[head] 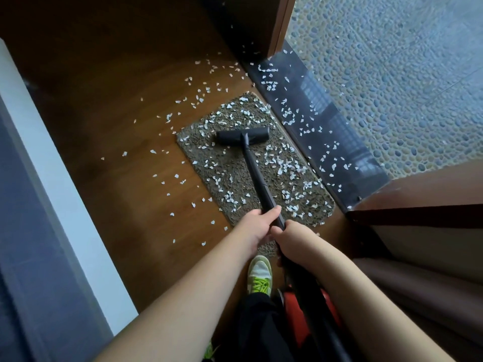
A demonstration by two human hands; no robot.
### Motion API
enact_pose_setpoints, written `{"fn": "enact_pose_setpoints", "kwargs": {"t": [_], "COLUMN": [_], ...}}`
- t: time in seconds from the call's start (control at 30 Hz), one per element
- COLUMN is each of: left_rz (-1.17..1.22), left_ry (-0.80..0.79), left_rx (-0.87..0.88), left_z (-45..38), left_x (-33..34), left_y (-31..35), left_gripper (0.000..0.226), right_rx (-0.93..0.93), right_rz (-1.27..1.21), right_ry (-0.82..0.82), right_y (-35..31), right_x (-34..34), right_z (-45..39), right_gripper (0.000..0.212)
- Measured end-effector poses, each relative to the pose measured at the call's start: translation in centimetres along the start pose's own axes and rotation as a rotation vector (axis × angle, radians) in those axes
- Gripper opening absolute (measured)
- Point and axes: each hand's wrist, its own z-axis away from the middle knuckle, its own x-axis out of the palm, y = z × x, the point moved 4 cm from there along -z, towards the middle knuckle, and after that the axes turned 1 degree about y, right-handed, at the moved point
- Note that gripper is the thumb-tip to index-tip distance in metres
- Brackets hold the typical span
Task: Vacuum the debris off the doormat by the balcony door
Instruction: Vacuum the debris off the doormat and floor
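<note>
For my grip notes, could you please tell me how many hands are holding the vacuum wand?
2. The left hand grips the black vacuum wand higher up the shaft; the right hand grips it just below, nearer the person.

I see open wooden floor (117,105) across the centre and upper left of the frame, so there is room to swing that way. A pale wall (52,165) closes the left edge. At upper right the dark door sill (326,121) runs just beside the doormat (235,163); a door frame post (279,24) stands at top centre. At right, a brown door panel (423,194) crowds the mat's near corner.
</note>
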Motion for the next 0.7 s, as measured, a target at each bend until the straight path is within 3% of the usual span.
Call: {"fn": "enact_pose_setpoints", "kwargs": {"t": [0.2, 0.3, 0.43, 0.7], "left_rz": [-0.141, -0.110, -0.025, -0.127], "left_ry": [0.058, 0.083, 0.124, 0.205], "left_rx": [-0.045, -0.139, -0.201, -0.334], "left_z": [-2.3, -3.4, -4.9, -7.5], "left_x": [1.1, 1.7, 2.7, 3.8], "left_y": [-1.1, -1.0, -0.2, 0.4], "left_gripper": [0.038, 0.019, 0.008, 0.008], "right_rx": [0.093, 0.140, 0.260, 0.244], "right_rz": [0.130, 0.081, 0.099, 0.087], "right_ry": [0.011, 0.008, -0.054, -0.088], "right_y": [1.1, 1.3, 1.6, 3.5], "right_x": [0.2, 0.9, 1.3, -0.2], "right_z": [0.6, 0.8, 0.1, 0.5], "right_gripper": [0.045, 0.048, 0.050, 0.040]}}
